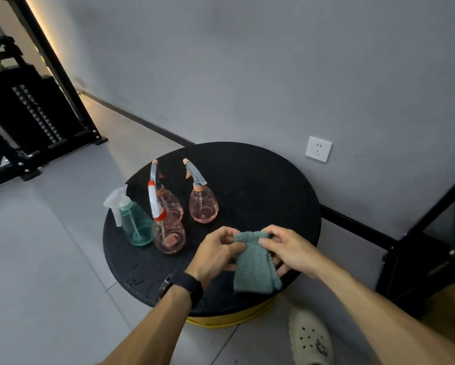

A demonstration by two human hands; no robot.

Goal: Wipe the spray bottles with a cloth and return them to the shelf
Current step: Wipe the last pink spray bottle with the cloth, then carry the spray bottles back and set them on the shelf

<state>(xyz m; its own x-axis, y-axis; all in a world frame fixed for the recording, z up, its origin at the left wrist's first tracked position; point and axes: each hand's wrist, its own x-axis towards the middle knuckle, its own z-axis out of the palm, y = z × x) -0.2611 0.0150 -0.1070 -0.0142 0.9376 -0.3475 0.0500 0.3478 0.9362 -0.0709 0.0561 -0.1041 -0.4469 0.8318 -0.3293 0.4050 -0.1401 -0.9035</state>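
Observation:
Several spray bottles stand upright on a round black table (260, 180). A teal bottle (135, 222) with a clear trigger is at the left. Beside it is a pink bottle (169, 234) with a red-and-white trigger, another pink bottle (171, 202) behind it, and a third pink bottle (203, 204) further right. A green-grey cloth (254, 267) hangs over the table's near side. My left hand (217, 252) pinches its upper left edge and my right hand (286, 250) grips its upper right corner. Both hands are apart from the bottles.
A grey wall with a white socket (318, 148) rises behind the table. Black gym equipment (29, 114) stands at the far left. A black metal frame (429, 233) is at the right, touching distance from the table. My foot in a cream clog (310, 338) rests on the tiled floor.

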